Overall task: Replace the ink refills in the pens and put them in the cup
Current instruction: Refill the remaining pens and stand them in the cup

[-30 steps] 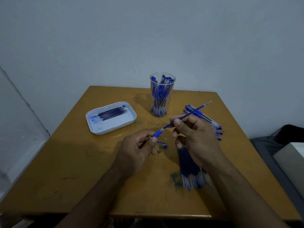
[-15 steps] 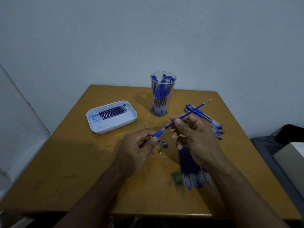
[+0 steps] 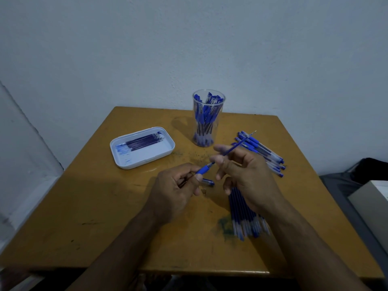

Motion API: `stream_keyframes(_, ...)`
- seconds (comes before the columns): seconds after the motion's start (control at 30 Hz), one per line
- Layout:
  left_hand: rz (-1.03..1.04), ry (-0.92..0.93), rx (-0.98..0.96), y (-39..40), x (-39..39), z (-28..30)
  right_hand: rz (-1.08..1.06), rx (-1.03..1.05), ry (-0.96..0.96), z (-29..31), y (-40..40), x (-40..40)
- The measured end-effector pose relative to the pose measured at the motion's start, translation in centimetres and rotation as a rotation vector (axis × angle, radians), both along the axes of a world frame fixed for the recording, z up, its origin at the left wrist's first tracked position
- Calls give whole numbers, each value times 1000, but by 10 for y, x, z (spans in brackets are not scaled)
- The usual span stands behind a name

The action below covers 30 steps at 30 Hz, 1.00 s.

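In front of the clear cup, over the middle of the wooden table, 2 bare hands work on 1 pen. The left hand has its fingers curled and pinches the blue grip end of the pen barrel between thumb and forefinger. The right hand pinches a thin blue refill between thumb and forefinger, its other fingers loosely bent below. The refill slants up and away from the barrel's mouth toward the right of the cup, its metal tip in the air; whether its lower end sits inside the barrel I cannot tell, since the fingers cover that spot.

The cup stands upright near the table's far edge, packed with blue-capped pens. To the right of the cup, a loose pile of pens lies on the table, partly behind the right hand. Nearer than the cup and under the right wrist lies a bundle of refills, their pale ends pointing toward the near edge. Left of the cup sits a white tray holding dark refills laid side by side, with blue ink smears on its floor. Just below the hands, in front of the cup, a small pen part rests on the table, and a tiny piece lies just beside it.
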<state>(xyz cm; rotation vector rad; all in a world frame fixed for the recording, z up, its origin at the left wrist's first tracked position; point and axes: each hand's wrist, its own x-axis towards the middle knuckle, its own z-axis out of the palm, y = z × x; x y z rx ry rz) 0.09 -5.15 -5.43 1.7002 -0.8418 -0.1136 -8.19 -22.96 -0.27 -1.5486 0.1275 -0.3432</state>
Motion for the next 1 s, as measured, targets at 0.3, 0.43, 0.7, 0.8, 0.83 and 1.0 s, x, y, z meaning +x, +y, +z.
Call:
stream_keyframes(0.3, -1, 6, 33, -1, -3, 0, -39, -85, 76, -2, 3, 0)
stream_keyframes(0.43, 3, 15, 34, -1, -1, -2, -102, -45, 84, 1, 1, 1)
stream_keyframes(0.7, 22, 88, 0, -2, 2, 0, -146, -166, 184, 4, 0, -1)
stream_keyframes(0.8, 71, 141, -41, -1, 5, 0, -217, -535, 223, -1, -8, 2)
stream_keyframes(0.83, 97, 176, -67, -1, 6, 0, -190, -682, 252, -3, -7, 2)
stream_keyframes(1.0, 200, 242, -113, 0, 12, 0, 39, -1081, 320, -9, 13, 5)
